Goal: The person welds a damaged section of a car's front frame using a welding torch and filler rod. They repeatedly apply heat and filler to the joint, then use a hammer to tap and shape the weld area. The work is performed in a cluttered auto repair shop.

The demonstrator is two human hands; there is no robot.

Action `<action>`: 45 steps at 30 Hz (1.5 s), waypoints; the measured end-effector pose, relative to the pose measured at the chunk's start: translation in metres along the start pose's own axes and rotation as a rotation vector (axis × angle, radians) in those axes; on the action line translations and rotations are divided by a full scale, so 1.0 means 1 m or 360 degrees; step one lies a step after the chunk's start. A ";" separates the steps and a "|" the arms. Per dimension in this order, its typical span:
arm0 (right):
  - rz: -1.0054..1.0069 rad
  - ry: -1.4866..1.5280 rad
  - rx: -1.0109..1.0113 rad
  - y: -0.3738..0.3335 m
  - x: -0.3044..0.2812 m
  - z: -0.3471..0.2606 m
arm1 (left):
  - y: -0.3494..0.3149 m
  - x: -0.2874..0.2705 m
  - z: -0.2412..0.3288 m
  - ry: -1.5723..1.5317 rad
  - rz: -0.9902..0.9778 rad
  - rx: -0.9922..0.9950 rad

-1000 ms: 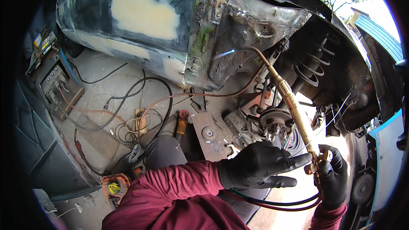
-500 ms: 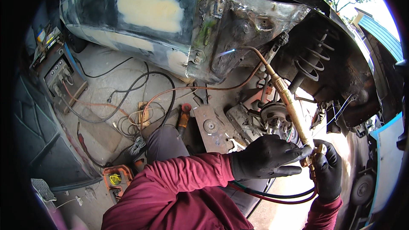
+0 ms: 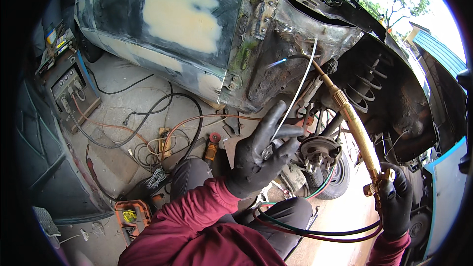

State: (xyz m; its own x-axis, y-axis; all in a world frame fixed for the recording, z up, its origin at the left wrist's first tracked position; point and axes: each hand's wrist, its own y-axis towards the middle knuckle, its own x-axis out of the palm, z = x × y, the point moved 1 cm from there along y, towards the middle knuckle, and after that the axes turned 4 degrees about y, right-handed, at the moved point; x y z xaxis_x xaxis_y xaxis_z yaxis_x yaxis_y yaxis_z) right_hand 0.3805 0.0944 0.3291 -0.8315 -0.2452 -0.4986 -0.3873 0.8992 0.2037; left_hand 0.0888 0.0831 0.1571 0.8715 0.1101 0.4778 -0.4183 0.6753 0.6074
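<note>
My right hand (image 3: 397, 202), in a black glove, grips the valve end of a brass gas torch (image 3: 363, 143). Its thin curved neck points up and left, and a small blue flame (image 3: 278, 63) burns at the tip beside the rusty inner body (image 3: 273, 88) of a car. Between the fingers of my gloved left hand (image 3: 253, 160) runs a thin pale filler rod (image 3: 299, 88), slanting up so that it crosses in front of the torch neck. Red and green hoses (image 3: 320, 234) loop from the torch over my knees.
A wheel hub (image 3: 320, 151) and coil spring (image 3: 367, 86) stand to the right, with a tyre (image 3: 340, 180) below. A welding machine (image 3: 74, 88) is at left, its cables trailing over the floor. An angle grinder (image 3: 212, 148) and an orange toolbox (image 3: 133, 216) lie near my legs.
My left hand has left the torch valves and moved left; the thin rod now shows raised in it. My right hand has shifted slightly right and down with the lit torch.
</note>
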 end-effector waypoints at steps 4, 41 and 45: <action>-0.0008 -0.0230 -0.0041 0.016 0.007 -0.011 | 0.001 -0.007 0.008 0.0439 -0.0219 0.0276; -0.0142 -0.0224 0.0283 0.019 0.015 0.002 | -0.022 0.096 -0.025 0.1073 -0.0248 0.0861; -0.0126 -0.0233 0.0180 0.018 0.014 0.006 | -0.021 0.097 -0.024 0.1069 -0.0286 0.0846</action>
State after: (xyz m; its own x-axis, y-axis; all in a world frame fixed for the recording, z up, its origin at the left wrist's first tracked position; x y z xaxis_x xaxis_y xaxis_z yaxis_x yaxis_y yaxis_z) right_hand 0.3640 0.1093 0.3208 -0.7302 -0.2692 -0.6280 -0.3952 0.9162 0.0668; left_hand 0.1880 0.0970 0.1752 0.8322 0.5538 -0.0269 -0.1779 0.3127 0.9330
